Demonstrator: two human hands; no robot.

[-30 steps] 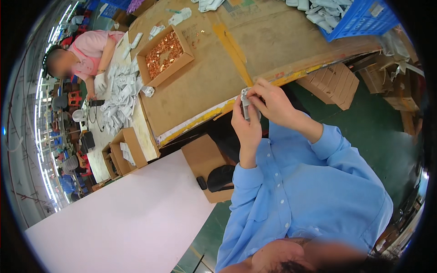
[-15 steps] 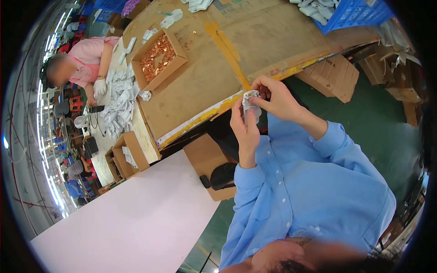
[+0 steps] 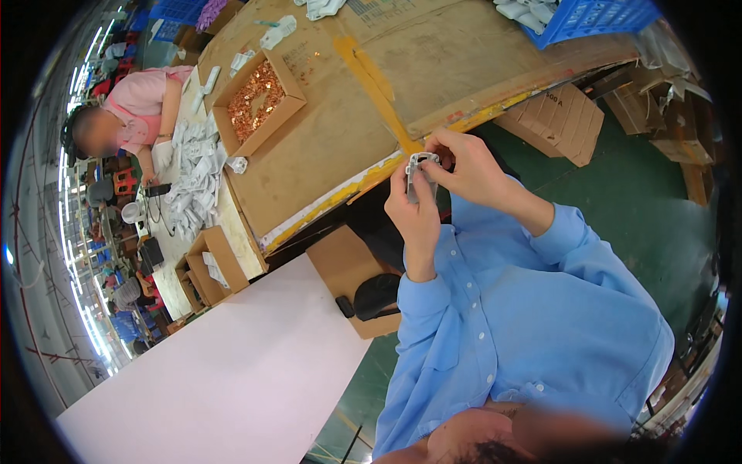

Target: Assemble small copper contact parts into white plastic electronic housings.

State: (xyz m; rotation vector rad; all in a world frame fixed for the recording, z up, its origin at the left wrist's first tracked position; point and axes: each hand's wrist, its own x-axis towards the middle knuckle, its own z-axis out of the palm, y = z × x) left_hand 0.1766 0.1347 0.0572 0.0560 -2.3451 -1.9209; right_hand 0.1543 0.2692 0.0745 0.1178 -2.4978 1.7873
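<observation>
Just in front of the table's near edge I hold a small white plastic housing, with a whitish open end facing up. My left hand grips its body from the left, the thumb pressed along its face. From the right, my right hand has its fingertips pinched at the housing's upper end. Whether a small part sits between those right fingertips cannot be seen. A cardboard box on the table holds many small copper-coloured metal pieces.
A pile of white plastic parts lies at the left, beside a co-worker with a gloved hand. A blue crate of white parts stands far right. Cardboard boxes lie under the table's right side. A white board fills the lower left.
The housing has tilted in my hands, so its open end now faces up more and its clear lower part shows less. The whole view has shifted slightly.
</observation>
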